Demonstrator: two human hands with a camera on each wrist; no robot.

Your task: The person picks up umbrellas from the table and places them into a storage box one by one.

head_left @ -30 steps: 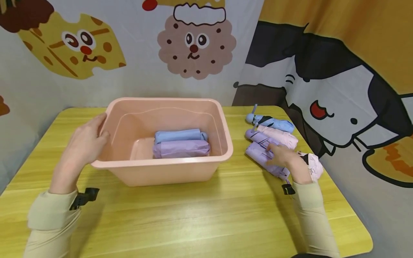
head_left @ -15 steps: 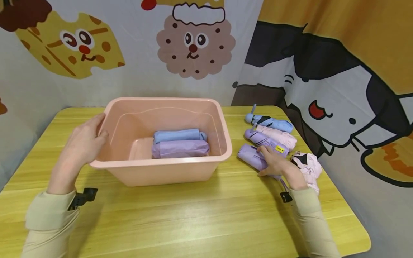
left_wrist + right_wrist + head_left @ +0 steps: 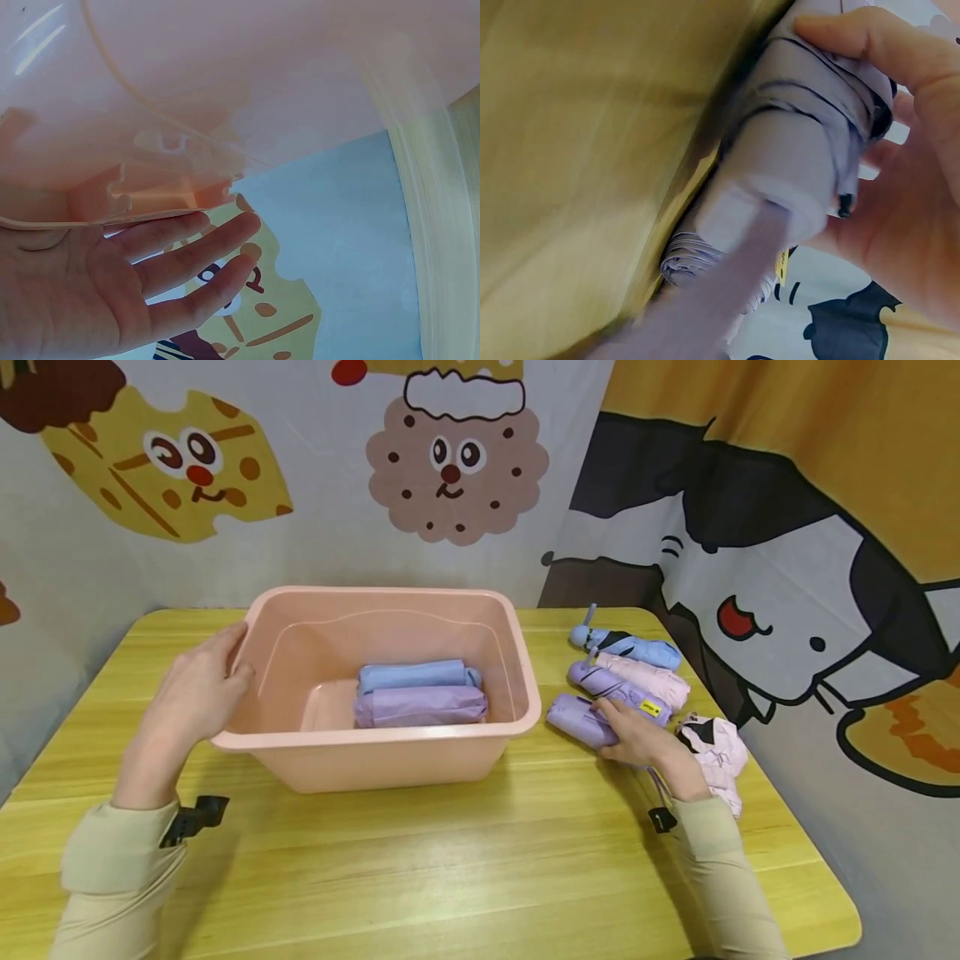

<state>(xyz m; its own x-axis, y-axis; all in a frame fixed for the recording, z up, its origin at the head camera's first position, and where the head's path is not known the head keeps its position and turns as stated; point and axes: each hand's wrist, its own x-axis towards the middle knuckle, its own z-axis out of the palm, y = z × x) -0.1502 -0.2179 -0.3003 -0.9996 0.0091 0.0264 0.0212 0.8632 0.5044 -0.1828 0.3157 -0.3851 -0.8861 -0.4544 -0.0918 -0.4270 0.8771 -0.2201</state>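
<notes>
My left hand (image 3: 187, 689) holds the left rim of a pink plastic tub (image 3: 390, 764), thumb over the edge and fingers along the outer wall. In the left wrist view those fingers (image 3: 199, 259) stretch out below the rim. Inside the tub lie a folded blue umbrella (image 3: 412, 674) and a purple one (image 3: 423, 706) side by side. On the right of the table, my right hand (image 3: 643, 742) grips a folded purple umbrella (image 3: 573, 720) from above. Up close, the right wrist view shows its round handle end (image 3: 772, 165) and strap, with the thumb across the wrapped fabric.
Behind the held umbrella lie another purple umbrella (image 3: 618, 687) with a yellow label, a pale pink one (image 3: 652, 681) and a blue one (image 3: 637, 647). A pink and black umbrella (image 3: 722, 756) rests by the right wrist. A printed curtain (image 3: 457, 568) hangs behind the table.
My right hand has shifted the purple umbrella left, apart from the pile, uncovering the yellow label on the one behind. My left hand stays on the tub rim.
</notes>
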